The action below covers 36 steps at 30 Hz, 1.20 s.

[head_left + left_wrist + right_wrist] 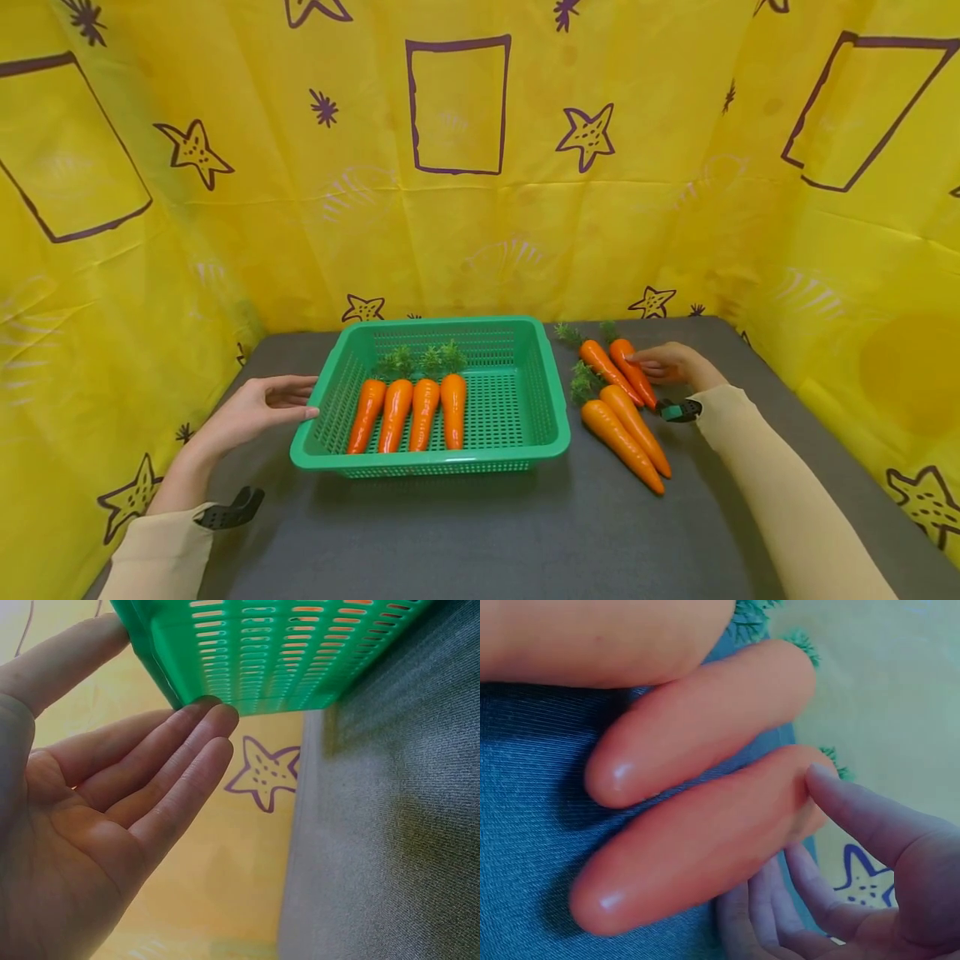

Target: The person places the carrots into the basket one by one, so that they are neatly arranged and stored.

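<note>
A green plastic basket (495, 462) with perforated walls stands mid-table, and several orange carrots (424, 414) with leafy tops lie side by side in its left half. At the basket's left rim, my left hand (251, 408) touches the edge with thumb and fairly straight fingers; the left wrist view shows the palm clear of the basket wall (270, 660). My right hand (675, 364) pinches the upper end of the far-right carrot (633, 375), thumb on top and fingers along its outer side. In the right wrist view that carrot (690, 844) still lies along the table.
Beside the held carrot lies another carrot (606, 369). Two more carrots, one at the front (622, 444), rest nearer, right of the basket. A dark grey cloth (450, 533) covers the table. Yellow patterned curtains (457, 242) enclose the back and sides.
</note>
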Each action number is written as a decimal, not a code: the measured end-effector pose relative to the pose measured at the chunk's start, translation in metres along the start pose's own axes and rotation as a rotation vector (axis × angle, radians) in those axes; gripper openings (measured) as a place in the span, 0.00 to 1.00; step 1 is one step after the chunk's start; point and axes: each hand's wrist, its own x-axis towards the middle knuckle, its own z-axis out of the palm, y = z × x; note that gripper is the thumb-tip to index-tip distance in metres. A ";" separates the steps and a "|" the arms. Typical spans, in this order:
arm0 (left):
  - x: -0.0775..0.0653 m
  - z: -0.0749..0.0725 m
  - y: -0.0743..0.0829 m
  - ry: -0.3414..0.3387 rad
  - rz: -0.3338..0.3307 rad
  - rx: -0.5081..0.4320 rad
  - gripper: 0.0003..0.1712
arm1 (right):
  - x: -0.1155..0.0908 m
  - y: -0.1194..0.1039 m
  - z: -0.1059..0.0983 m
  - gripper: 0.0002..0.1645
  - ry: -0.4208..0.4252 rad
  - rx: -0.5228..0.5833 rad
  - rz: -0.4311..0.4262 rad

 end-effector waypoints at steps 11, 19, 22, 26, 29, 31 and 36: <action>0.001 0.000 -0.001 0.004 0.015 -0.003 0.32 | -0.002 0.001 0.006 0.38 0.047 -0.110 -0.014; 0.001 0.000 -0.002 0.000 0.003 -0.001 0.33 | -0.001 -0.005 0.010 0.51 0.056 -0.157 0.050; 0.002 0.000 -0.002 0.001 0.006 -0.003 0.33 | -0.001 -0.007 0.010 0.48 0.052 -0.149 0.073; 0.002 -0.001 -0.002 -0.002 0.009 -0.004 0.33 | -0.003 -0.009 0.012 0.41 0.054 -0.172 0.074; 0.002 -0.001 -0.002 -0.004 0.008 -0.005 0.33 | -0.005 -0.011 0.014 0.43 0.054 -0.184 0.066; 0.002 -0.001 -0.003 -0.005 0.006 -0.006 0.33 | -0.006 -0.011 0.014 0.46 0.050 -0.182 0.060; 0.001 -0.001 -0.002 -0.004 0.005 -0.005 0.33 | -0.006 -0.010 0.014 0.53 0.047 -0.150 0.035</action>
